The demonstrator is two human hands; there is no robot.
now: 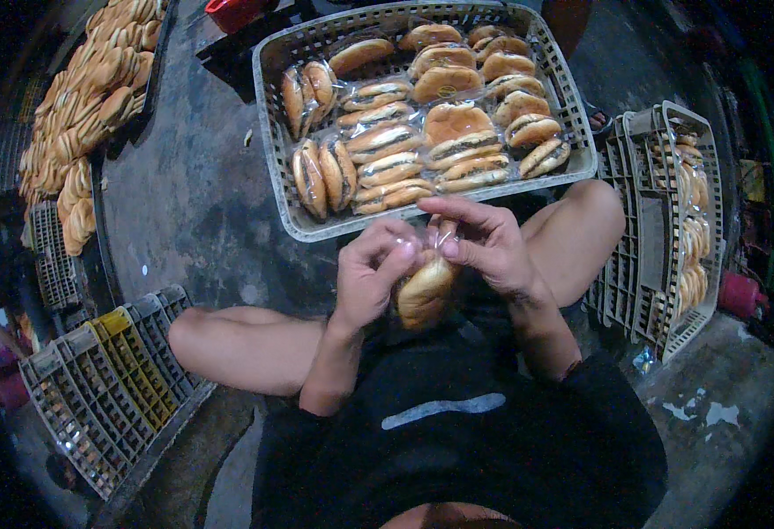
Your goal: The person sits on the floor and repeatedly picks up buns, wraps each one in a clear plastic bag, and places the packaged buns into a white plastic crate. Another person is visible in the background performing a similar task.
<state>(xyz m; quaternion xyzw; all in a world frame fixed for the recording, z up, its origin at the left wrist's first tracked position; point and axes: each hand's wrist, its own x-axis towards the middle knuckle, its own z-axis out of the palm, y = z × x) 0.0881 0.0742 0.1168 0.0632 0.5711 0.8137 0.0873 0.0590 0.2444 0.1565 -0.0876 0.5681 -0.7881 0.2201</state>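
Observation:
Between my hands, over my lap, hangs a filled bun in a clear plastic bag (pixel 424 294). My left hand (pixel 377 268) pinches one side of the bag's gathered top between thumb and fingers. The other side is pinched by my right hand (pixel 486 244), whose index finger stretches out towards the crate. Just beyond both hands lies a pale plastic crate (pixel 307 231) with slatted sides. It holds rows of bagged buns with a dark filling (pixel 387 139), some standing on edge.
At the upper left, many unbagged buns (pixel 89 99) are heaped on a dark tray. Stacked crates stand at the lower left (pixel 115 390) and at the right (pixel 631 231). A red container (pixel 231 13) is at the top. Another person (pixel 10 291) is at the far left.

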